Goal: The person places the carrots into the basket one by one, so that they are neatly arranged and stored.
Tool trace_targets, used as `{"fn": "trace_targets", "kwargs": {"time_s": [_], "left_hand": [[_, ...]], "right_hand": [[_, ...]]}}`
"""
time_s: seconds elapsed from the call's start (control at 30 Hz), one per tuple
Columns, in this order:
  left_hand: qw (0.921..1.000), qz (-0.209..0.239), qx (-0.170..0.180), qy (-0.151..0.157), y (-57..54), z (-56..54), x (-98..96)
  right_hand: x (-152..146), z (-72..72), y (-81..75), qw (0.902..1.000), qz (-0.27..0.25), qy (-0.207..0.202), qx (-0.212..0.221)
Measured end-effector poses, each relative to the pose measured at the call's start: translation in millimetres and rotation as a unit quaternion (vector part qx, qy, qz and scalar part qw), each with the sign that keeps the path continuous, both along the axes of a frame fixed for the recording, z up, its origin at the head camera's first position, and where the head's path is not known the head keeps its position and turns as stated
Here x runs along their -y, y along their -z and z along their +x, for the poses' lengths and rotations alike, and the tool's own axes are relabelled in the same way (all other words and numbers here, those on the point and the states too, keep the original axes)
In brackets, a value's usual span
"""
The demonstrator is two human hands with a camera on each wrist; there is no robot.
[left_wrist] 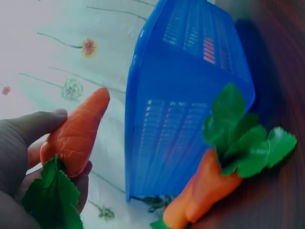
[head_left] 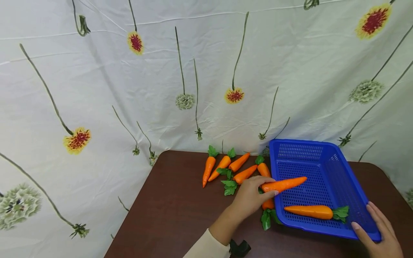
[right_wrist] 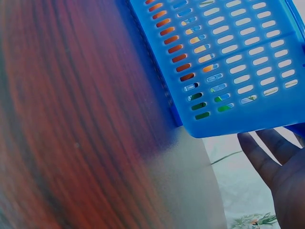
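Note:
My left hand [head_left: 250,195] pinches an orange carrot [head_left: 284,184] between thumb and fingers, above the left side of a blue plastic basket [head_left: 353,179]. Its pointed tip reaches right over the basket; green leaves [left_wrist: 52,195] hang by the palm in the left wrist view. Inside the basket, near its front wall, lies another carrot [head_left: 309,211] with its leaves to the right. My right hand [head_left: 382,229] rests at the basket's front right corner, fingers fairly straight and fingertips at the rim.
Several leafy carrots [head_left: 209,168] lie on the dark brown table [head_left: 174,200] left of the basket, some right against its side. A small black object [head_left: 239,248] sits at the front edge by the left sleeve. Behind the table hangs a flower-printed white cloth [head_left: 155,79].

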State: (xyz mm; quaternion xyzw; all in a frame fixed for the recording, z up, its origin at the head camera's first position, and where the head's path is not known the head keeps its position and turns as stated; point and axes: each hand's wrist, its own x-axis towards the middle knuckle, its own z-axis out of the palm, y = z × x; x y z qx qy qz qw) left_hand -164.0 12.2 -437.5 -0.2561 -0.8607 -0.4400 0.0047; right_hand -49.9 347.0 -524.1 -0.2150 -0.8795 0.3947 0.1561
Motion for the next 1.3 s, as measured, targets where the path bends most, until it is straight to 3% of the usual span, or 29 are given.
{"fn": "trace_targets", "kwargs": {"time_s": [0.43,0.8,1.03,1.3], "left_hand": [[0.9937,-0.049,-0.084,0.055,5.9,7.4,-25.0],[0.983,-0.103,-0.099,0.115,8.3,15.6,-38.6],[0.9783,-0.126,-0.109,0.123,9.2,19.2,-46.7],[0.9778,-0.133,-0.093,0.133,11.7,21.9,-53.3]], "right_hand": [[0,0.9,3.9,0.9998,0.008,0.004,-0.016],[-2,0.9,2.9,0.9998,0.011,-0.009,-0.011],[-2,1.7,2.4,0.9998,0.012,-0.009,-0.01],[-1,0.7,2.3,0.9999,0.009,-0.003,-0.002]]}}
